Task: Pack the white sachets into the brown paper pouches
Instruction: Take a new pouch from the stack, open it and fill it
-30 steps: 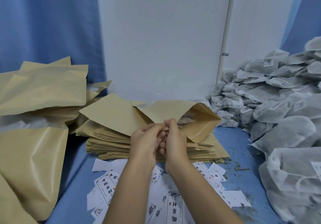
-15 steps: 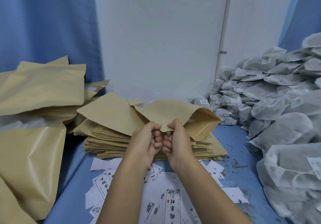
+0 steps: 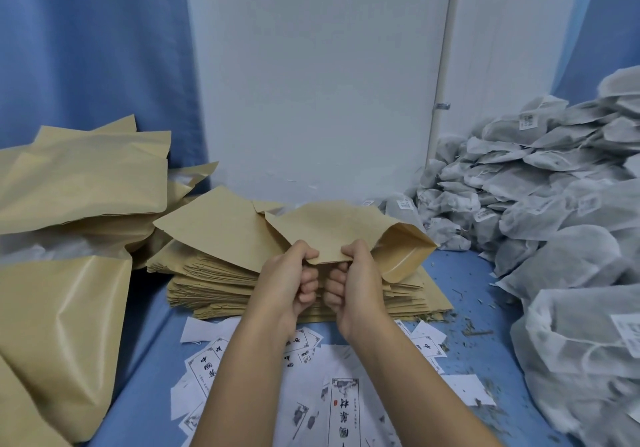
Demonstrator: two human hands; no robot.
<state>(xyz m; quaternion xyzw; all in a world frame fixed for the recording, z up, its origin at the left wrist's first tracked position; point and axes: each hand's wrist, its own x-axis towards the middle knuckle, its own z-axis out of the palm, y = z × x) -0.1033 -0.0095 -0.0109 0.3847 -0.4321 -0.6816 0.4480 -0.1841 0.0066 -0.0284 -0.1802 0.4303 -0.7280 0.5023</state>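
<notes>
A brown paper pouch (image 3: 332, 228) is held just above the stack of flat brown pouches (image 3: 221, 283) in the middle of the blue table. My left hand (image 3: 291, 280) and my right hand (image 3: 353, 276) pinch its near edge side by side, fingers curled under. The pouch's right end (image 3: 405, 256) gapes open and shows its inside. A big heap of white sachets (image 3: 540, 211) with small printed labels fills the right side, reaching to the near right edge.
Large filled brown pouches (image 3: 69, 183) lie piled at the left, one (image 3: 59, 335) near the front. White printed paper labels (image 3: 311, 394) are scattered on the blue table (image 3: 145, 377) under my forearms. A white wall panel (image 3: 311, 82) stands behind, with blue curtains either side. Loose herb crumbs (image 3: 478, 332) dot the table.
Both hands have shifted slightly and spread a little apart along the pouch's near edge. The pouch's right end has stayed gaping.
</notes>
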